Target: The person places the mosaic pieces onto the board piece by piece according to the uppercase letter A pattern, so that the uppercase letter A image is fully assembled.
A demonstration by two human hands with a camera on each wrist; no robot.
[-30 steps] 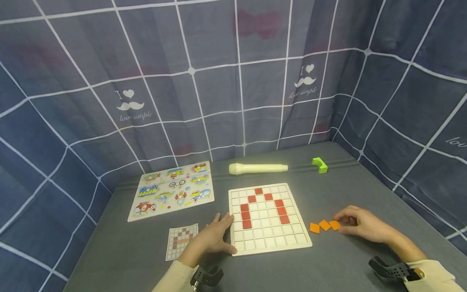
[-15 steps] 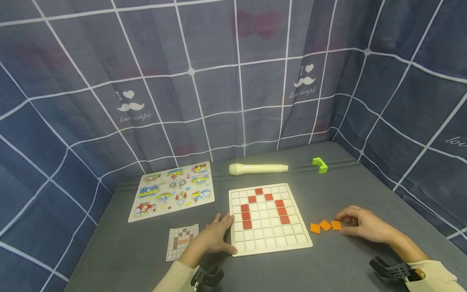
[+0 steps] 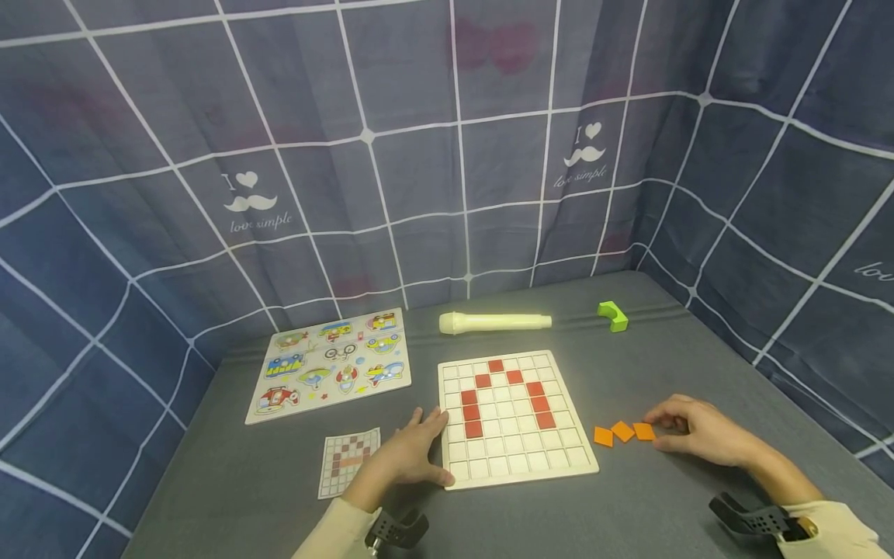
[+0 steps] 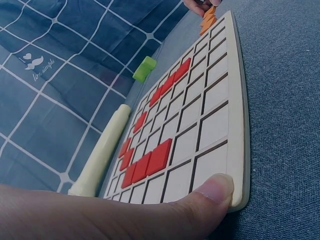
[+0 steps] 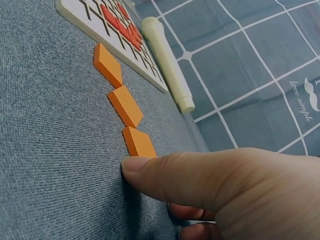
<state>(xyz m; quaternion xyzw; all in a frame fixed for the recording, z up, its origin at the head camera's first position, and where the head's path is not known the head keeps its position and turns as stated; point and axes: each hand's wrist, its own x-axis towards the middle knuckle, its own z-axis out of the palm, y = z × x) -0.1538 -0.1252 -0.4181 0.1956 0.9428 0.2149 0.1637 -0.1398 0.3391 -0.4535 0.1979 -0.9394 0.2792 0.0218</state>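
A pale wooden grid board (image 3: pixel 507 427) lies in the head view's middle, with several red square tiles (image 3: pixel 538 404) set in its cells. My left hand (image 3: pixel 407 453) rests at its left side, fingers spread along the edge. In the left wrist view, the thumb (image 4: pixel 212 192) presses the board's near corner. Three orange square tiles (image 3: pixel 622 432) lie in a row on the cloth right of the board. My right hand (image 3: pixel 698 431) is by the rightmost orange tile (image 5: pixel 140 142), its thumb tip at the tile's edge and its fingers loosely bent.
A printed pattern card (image 3: pixel 349 463) lies partly behind the left forearm. Beyond it is a vehicle puzzle board (image 3: pixel 328 365). At the back are a cream toy microphone (image 3: pixel 496 323) and a green arch-shaped block (image 3: pixel 614 317). Grid-patterned curtains (image 3: pixel 419 171) enclose the table.
The rightmost orange tile has turned slightly and shifted a little right, and now lies flat. My right hand has drawn slightly rightward. My left hand and the grid board stay put.
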